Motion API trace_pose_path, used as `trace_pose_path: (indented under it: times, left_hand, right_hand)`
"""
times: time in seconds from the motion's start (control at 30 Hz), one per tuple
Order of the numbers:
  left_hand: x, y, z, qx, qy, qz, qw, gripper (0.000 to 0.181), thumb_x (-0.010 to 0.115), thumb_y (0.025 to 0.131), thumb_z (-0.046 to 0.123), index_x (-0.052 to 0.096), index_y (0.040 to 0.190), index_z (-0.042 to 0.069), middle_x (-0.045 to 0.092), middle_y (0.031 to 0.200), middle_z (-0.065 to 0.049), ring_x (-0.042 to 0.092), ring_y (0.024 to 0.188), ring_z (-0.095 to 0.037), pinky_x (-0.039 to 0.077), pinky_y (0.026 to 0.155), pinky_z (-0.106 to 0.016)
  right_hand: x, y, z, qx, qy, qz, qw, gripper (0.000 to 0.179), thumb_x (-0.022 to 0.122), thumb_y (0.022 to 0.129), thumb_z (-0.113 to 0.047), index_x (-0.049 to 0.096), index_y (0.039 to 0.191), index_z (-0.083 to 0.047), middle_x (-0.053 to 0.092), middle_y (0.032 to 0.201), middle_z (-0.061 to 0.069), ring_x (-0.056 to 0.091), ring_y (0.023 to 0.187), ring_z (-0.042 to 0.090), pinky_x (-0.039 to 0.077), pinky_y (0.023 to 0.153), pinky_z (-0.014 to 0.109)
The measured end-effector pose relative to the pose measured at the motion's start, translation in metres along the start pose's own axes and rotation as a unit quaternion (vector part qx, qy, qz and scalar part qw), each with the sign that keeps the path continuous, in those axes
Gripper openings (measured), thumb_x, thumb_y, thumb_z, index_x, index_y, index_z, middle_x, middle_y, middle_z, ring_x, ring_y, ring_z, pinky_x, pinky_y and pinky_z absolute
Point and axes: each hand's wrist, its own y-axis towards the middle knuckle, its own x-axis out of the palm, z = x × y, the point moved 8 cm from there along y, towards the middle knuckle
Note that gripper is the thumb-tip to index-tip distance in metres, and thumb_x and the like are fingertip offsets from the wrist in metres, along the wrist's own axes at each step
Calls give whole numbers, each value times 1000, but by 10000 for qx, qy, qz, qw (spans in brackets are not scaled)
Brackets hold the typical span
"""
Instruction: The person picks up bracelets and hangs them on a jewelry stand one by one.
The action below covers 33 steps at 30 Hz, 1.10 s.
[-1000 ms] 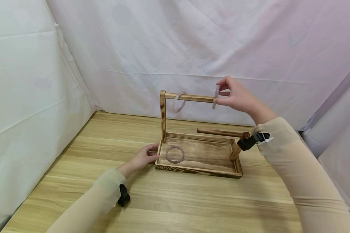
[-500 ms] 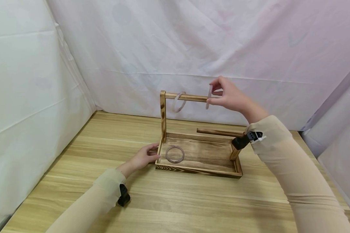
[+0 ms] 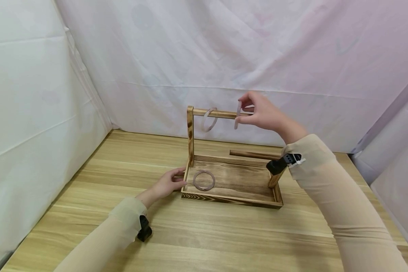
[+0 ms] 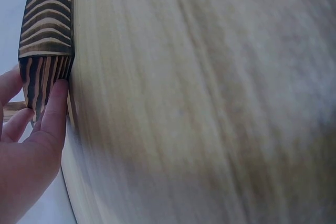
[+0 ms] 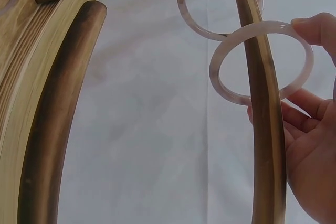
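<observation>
My right hand [image 3: 266, 115] pinches a pale pinkish bangle [image 3: 238, 115] between thumb and fingers. That bangle encircles the upper bar [image 3: 225, 114] of a scorched-wood stand; the right wrist view shows the bar passing through it. Farther left on the same bar hangs another pale bangle [image 3: 204, 122]. A third, mauve bangle [image 3: 194, 180] lies flat in the stand's tray [image 3: 241, 181], towards its left end. At that end my left hand [image 3: 166, 184] holds the tray's short wall, and the left wrist view shows its fingers at both sides of the corner [image 4: 46, 72].
A lower bar [image 3: 255, 154] extends left from the short right post [image 3: 274, 178], partly behind my right wrist camera [image 3: 277, 166]. The tall left post [image 3: 190, 136] carries the upper bar. White cloth [image 3: 149, 68] hangs behind the wooden table [image 3: 204, 234].
My right hand has slid the pinched bangle leftward along the upper bar, nearer to the hanging one. The left hand, stand and other bangles stay where they were.
</observation>
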Motion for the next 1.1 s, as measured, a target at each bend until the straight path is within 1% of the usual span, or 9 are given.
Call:
trace_pose_path:
  times: [0.27,0.53,0.7,0.93,1.1]
  left_hand:
    - [1,0,0,38,18,0,10000,57,56,92,7,31,142,-7,44,134,-31,46,123,-45,47,101,-43]
    - [1,-1,2,63,47,23,10000,57,57,92,7,32,141,-7,45,133,-31,46,123,-45,47,101,-43]
    - [1,-1,2,54,76,16,10000,57,57,92,8,31,141,-7,45,133,-31,46,123,-45,47,101,-44]
    - [1,-1,1,96,114,-20,9999,57,56,93,9,31,142,-7,45,133,-31,47,122,-44,47,101,-44]
    - [1,-1,1,81,98,-54,9999,57,56,93,8,30,142,-7,44,134,-31,46,123,-45,48,100,-43]
  right_hand:
    - [2,1,-3,-145,-103,-40,9998,51,71,80,-9,44,121,5,50,118,18,50,120,30,41,108,42]
    - [6,1,-4,-220,-802,-231,9963,49,73,81,-21,48,119,-1,51,127,16,45,127,31,34,110,49]
    - [9,1,-3,-158,-1045,-359,9938,48,73,80,-27,51,117,-5,50,131,14,43,128,29,36,108,49]
    - [14,0,-3,-99,-1230,-540,9909,54,73,80,-28,49,123,-5,50,131,14,43,127,29,37,107,48]
    - [15,0,-4,-152,-1411,-596,9881,60,73,80,-32,46,127,-5,50,133,13,42,129,30,36,108,48]
